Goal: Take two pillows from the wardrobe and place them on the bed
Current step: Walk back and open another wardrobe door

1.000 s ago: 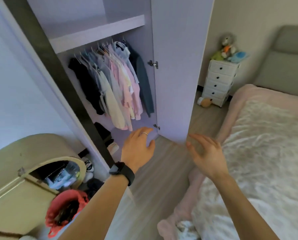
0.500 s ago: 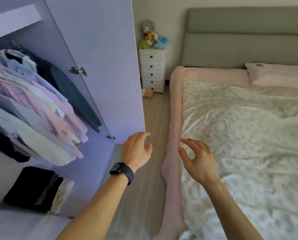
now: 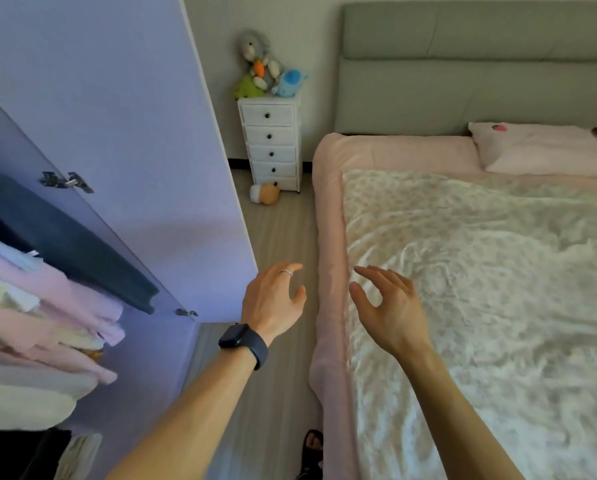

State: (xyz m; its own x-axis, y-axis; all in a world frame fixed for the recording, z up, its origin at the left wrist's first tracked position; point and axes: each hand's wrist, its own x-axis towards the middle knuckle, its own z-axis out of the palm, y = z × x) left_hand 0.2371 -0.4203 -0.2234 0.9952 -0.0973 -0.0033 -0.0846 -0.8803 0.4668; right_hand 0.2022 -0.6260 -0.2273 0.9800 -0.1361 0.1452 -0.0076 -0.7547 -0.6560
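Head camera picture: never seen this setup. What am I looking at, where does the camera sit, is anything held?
There is no machine here. A person wears one wide-angle camera on the head, looking forward and down, so the two bare arms are their own. The left hand, with a watch on its wrist, and the right hand hang in the air with relaxed fingers. Neither holds anything. On the left is the open wardrobe with hanging clothes. On the right is the bed, with a pink pillow by the headboard. A white drawer chest topped with plush toys stands beyond.
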